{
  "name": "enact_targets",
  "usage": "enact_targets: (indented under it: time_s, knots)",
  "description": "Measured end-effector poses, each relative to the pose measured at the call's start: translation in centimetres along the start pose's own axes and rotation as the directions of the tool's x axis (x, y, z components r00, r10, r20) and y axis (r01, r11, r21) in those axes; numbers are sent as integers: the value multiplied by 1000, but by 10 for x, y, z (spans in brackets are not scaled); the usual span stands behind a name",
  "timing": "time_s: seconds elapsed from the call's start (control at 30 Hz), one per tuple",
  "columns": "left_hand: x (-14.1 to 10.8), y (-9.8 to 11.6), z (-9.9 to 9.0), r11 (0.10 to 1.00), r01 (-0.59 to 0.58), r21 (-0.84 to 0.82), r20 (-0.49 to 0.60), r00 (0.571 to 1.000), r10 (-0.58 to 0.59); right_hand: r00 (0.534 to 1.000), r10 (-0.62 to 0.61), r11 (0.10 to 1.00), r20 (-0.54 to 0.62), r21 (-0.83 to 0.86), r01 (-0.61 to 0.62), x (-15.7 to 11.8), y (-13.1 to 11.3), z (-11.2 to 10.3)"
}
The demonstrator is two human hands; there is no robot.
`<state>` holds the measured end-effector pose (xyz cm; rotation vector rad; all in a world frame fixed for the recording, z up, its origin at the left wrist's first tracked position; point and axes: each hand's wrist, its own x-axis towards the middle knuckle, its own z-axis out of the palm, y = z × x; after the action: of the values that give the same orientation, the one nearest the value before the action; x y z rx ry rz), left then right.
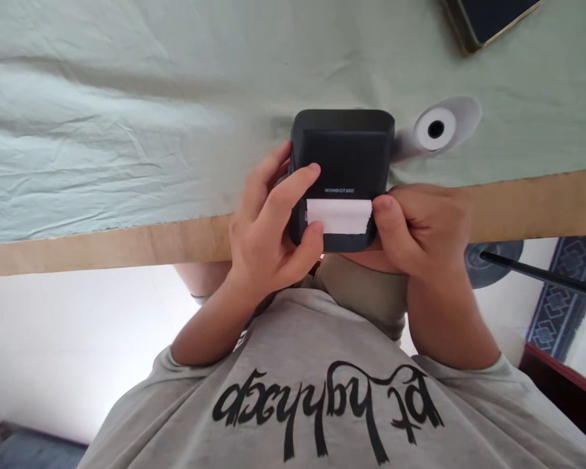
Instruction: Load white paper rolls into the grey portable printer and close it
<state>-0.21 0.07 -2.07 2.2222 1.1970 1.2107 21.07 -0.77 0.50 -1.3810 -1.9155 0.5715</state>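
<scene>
A black label printer is held at the table's near edge, with white paper showing from the slot in its lower part. My left hand grips the printer's left side, one finger resting on its top and the thumb by the paper's left end. On the opposite side my right hand is closed against the lower right corner, its thumb at the right end of the paper; its other fingers are curled and partly hidden. Just beyond the right hand stands a roll of white paper with a dark core.
A pale green cloth covers the table, whose bare wooden edge runs along the front. At the far right lies a dark, gold-edged flat object. A black rod on a round base stands below, right of my legs.
</scene>
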Motion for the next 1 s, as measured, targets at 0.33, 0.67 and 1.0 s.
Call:
enact_targets:
  time_s: [0.33,0.67,1.0]
  knots:
    - [1,-2,-5,996,40,-78,56,998,-36,989,-21,996,147,-88,34,6,0,-11]
    - [4,10,-1,992,120,50,18,992,-121,976,-79,996,202,-19,85,12,4,-15]
    - [1,6,-4,985,141,104,71,986,-149,987,-77,996,140,-31,82,12,4,-11]
